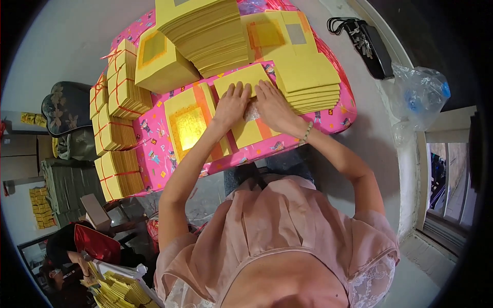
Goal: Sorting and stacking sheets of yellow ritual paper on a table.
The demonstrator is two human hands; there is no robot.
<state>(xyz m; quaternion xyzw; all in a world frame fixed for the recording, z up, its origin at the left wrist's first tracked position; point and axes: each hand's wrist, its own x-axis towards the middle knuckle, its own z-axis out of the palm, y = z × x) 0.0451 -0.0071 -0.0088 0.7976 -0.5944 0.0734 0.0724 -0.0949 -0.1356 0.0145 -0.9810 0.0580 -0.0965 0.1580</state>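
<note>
On the pink patterned table cover lies a yellow paper sheet [250, 135] with an orange band and a shiny patch, partly covered by my hands. My left hand [233, 105] rests on its far part, fingers stretched forward and close together. Beside it my right hand [277, 109], with a beaded bracelet at the wrist, also lies fingers-forward on the paper. A yellow flap [241, 77] shows just beyond my fingertips. Left of them is a yellow paper stack [187, 128] with a gold foil square. At the right, layered yellow paper piles [308, 77] sit near my right hand.
A tall paper stack [205, 38] rises at the table's far side. Bundles tied with red string [120, 131] line its left edge. A black pouch with keys [367, 46] and a clear plastic bag [421, 97] lie right. Another person's hand [84, 267] is at lower left, by yellow papers.
</note>
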